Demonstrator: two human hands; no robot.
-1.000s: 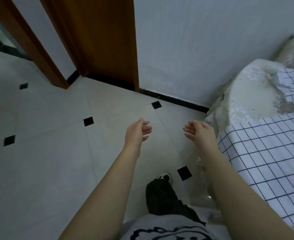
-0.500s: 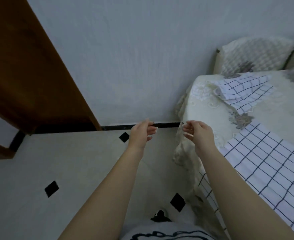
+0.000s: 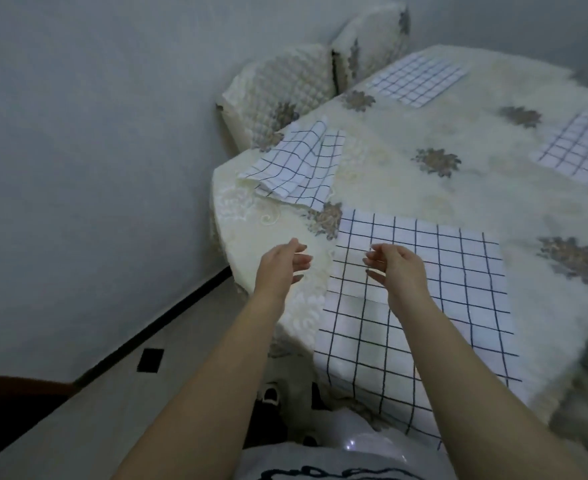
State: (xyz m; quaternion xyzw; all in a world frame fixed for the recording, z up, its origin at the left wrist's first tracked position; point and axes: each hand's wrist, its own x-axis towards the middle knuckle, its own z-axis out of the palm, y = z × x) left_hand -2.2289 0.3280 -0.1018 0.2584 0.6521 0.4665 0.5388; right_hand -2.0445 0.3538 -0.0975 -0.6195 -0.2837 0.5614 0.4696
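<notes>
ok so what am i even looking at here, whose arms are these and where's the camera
No machine here: a person wears one wide-angle camera on the head, looking forward and down, so the two bare arms are the wearer's own. The left hand and right hand hold nothing, fingers loosely curled, held out over the near corner of a bed with a cream flowered cover. Under the right hand lies a flat checked cloth; a rumpled checked cloth lies further back, near two pillows against the wall, and two further checked cloths lie beyond. Whether the hands touch the bed cannot be told.
</notes>
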